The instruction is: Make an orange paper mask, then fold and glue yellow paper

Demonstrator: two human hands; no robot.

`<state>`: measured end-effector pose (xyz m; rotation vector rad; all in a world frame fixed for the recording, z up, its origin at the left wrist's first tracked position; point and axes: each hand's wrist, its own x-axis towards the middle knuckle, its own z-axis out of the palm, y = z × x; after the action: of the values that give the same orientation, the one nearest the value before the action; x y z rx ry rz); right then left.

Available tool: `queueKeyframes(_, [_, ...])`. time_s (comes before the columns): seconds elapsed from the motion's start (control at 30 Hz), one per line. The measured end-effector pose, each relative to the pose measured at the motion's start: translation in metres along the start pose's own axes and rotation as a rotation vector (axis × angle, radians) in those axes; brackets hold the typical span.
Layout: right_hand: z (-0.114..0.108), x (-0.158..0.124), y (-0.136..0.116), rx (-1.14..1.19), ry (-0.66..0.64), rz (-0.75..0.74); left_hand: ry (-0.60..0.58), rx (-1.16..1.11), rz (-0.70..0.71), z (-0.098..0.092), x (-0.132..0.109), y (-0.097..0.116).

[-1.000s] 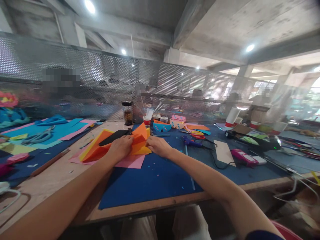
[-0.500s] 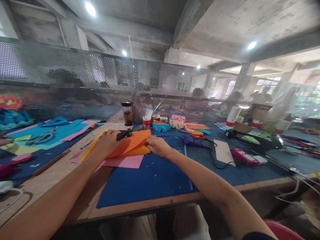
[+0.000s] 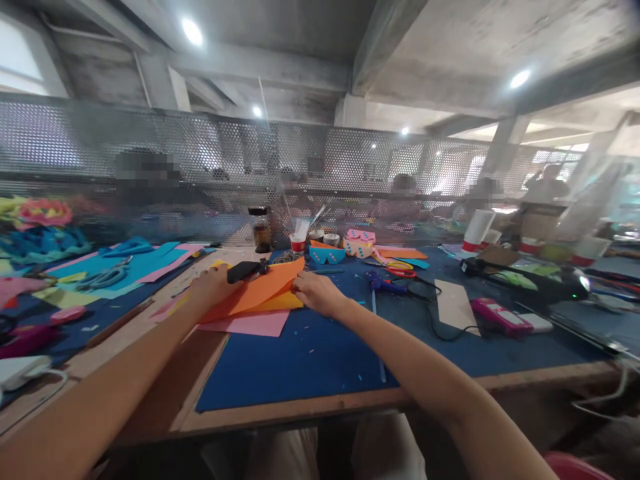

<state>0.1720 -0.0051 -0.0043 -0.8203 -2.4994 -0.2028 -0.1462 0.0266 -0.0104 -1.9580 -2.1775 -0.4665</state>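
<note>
My left hand (image 3: 214, 285) is curled at the left of a small stack of coloured paper, closed against a flat black object (image 3: 244, 271) whose kind I cannot make out. Its far fingers are partly hidden. Between my hands, an orange paper sheet (image 3: 260, 288) rises at an angle. With closed fingers, my right hand (image 3: 317, 293) pinches the right edge of that sheet. Below it show a yellow-orange sheet (image 3: 277, 301) and a pink sheet (image 3: 260, 324) lying on the blue mat (image 3: 280, 373).
Blue paper glasses (image 3: 326, 254), scissors (image 3: 397, 268), a blue glue gun (image 3: 387, 283) and a cream card (image 3: 456, 305) lie beyond my right arm. Behind stand a dark-lidded jar (image 3: 260, 230) and paper cups (image 3: 298, 244). More scissors (image 3: 107, 273) rest left on blue paper.
The black object by my left hand has tilted, showing more of its flat face. The orange sheet stands slightly higher between my hands. My right hand keeps its pinch. The view has shifted a little.
</note>
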Motion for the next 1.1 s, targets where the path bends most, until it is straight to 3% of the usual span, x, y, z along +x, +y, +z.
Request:
queueKeyframes(0.53, [-0.003, -0.003, -0.001, -0.002, 0.032, -0.001, 0.091, 0.035, -0.128, -0.004, 0.004, -0.028])
queueKeyframes(0.73, [-0.005, -0.004, 0.001, 0.012, 0.044, 0.003, 0.167, -0.04, -0.087, -0.009, -0.002, -0.023])
queueKeyframes(0.87, [-0.009, -0.003, 0.0, 0.021, 0.061, 0.03, 0.191, -0.17, 0.078, -0.019, -0.015, -0.002])
queueKeyframes(1.0, [-0.011, 0.001, -0.001, 0.043, 0.083, 0.059, 0.079, -0.311, 0.427, -0.027, -0.04, 0.023])
queueKeyframes(1.1, [-0.011, 0.003, -0.001, 0.057, 0.107, 0.071, 0.041, -0.358, 0.525, -0.028, -0.054, 0.03])
